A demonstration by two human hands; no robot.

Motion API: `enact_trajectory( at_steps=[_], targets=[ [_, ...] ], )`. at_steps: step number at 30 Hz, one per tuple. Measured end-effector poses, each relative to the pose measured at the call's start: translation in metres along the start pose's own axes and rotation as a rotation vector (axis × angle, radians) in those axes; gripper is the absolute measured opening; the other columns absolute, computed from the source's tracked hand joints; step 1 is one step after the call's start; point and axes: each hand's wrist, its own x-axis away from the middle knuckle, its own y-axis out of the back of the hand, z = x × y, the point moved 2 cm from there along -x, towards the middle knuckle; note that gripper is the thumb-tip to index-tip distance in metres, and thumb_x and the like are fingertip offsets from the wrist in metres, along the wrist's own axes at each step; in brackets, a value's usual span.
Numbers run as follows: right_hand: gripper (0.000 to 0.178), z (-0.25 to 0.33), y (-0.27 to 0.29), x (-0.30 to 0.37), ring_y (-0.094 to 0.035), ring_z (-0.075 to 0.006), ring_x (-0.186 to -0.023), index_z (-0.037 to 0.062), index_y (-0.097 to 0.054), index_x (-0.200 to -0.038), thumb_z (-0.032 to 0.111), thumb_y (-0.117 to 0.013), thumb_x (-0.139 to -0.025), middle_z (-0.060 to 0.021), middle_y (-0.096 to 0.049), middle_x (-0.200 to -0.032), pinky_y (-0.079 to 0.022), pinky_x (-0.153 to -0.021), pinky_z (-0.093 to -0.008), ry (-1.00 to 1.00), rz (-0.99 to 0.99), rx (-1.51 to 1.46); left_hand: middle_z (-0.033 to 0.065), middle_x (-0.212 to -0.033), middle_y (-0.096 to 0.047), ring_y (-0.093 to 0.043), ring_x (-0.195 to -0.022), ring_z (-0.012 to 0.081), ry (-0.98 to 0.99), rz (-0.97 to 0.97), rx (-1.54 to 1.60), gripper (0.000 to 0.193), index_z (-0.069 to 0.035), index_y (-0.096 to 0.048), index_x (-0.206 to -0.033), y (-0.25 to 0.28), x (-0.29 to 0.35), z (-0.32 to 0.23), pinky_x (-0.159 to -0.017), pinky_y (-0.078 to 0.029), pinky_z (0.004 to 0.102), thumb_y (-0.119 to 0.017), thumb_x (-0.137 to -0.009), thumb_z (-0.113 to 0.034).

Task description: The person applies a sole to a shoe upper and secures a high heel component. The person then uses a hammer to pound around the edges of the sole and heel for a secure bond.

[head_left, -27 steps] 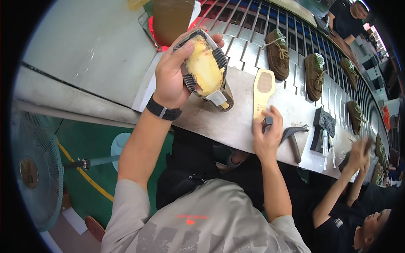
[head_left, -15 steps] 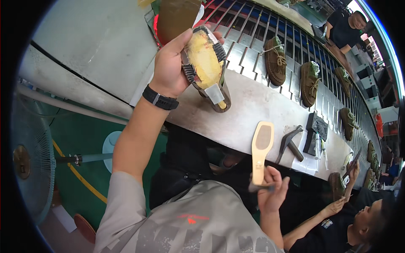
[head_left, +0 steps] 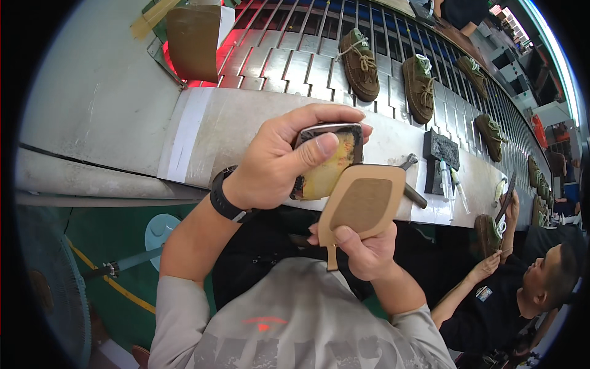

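Note:
My left hand grips an upturned shoe on a yellow last, its underside facing me, held over the near edge of the steel bench. A black watch sits on that wrist. My right hand holds a tan insole board by its narrow heel end, the wide part raised against the shoe's bottom and overlapping it. Both hands are close together in front of my chest.
Several brown lace-up shoes ride the slatted conveyor beyond the bench. A hammer, a black block and tubes lie on the bench at right. A seated co-worker works on a shoe at right. A fan stands lower left.
My left hand has brought the shoe down and toward me, turned it over. My right hand has lifted the insole board from my lap up against the shoe's bottom.

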Motion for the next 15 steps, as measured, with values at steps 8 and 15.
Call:
enact_trajectory(
  at_steps=[8, 15],
  targets=[
    [0.024, -0.005, -0.015, -0.031, -0.071, -0.0142, -0.082, -0.0086, -0.071, -0.107, 0.013, -0.059, -0.107, -0.0109, -0.075, -0.092, -0.06, -0.071, -0.0291, -0.083, -0.035, -0.092, 0.0295, -0.139, -0.061, -0.061, -0.132, 0.0347, -0.009, -0.026, 0.124, 0.071, 0.007, -0.048, -0.146, 0.001, 0.008, 0.002, -0.109, -0.052, 0.0448, -0.057, -0.105, -0.05],
    [0.026, -0.006, -0.025, -0.034, -0.066, -0.0093, -0.076, -0.0059, -0.075, -0.103, 0.015, -0.061, -0.107, -0.0078, -0.076, -0.087, -0.054, -0.065, -0.0267, -0.006, -0.135, -0.041, 0.0275, -0.139, -0.062, -0.062, -0.13, 0.0312, 0.013, -0.029, -0.048, 0.1, 0.007, -0.047, -0.146, 0.001, 0.013, -0.002, -0.106, -0.054, 0.0428, -0.09, -0.077, -0.052]
  ],
)
